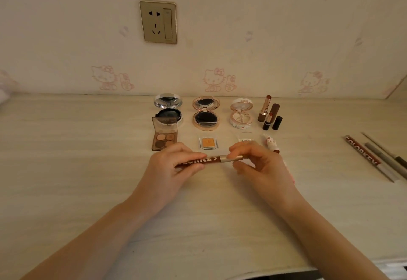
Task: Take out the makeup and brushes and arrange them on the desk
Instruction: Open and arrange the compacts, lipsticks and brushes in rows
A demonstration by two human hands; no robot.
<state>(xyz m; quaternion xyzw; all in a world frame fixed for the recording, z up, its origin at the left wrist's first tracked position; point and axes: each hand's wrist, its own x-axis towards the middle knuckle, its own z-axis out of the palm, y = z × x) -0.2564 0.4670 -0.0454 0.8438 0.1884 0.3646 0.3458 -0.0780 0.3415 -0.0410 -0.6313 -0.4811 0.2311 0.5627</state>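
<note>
A brown makeup pen (209,160) with white lettering lies level between both hands, just above the desk (77,147). My left hand (171,169) grips its brown barrel and my right hand (257,165) pinches its metallic end. Behind the hands stand three open compacts: silver (168,110), rose-gold (206,112), white floral (241,113). An open eyeshadow palette (164,135) sits at the left, a small orange pan (208,143) in the middle. Open lipsticks (269,112) stand at the right.
A second brown lettered pen (361,152) and several thin pencils (387,158) lie at the right of the desk. A small decorated tube (272,145) lies behind my right hand. A wall socket (158,21) sits above. The desk's front edge runs at lower right.
</note>
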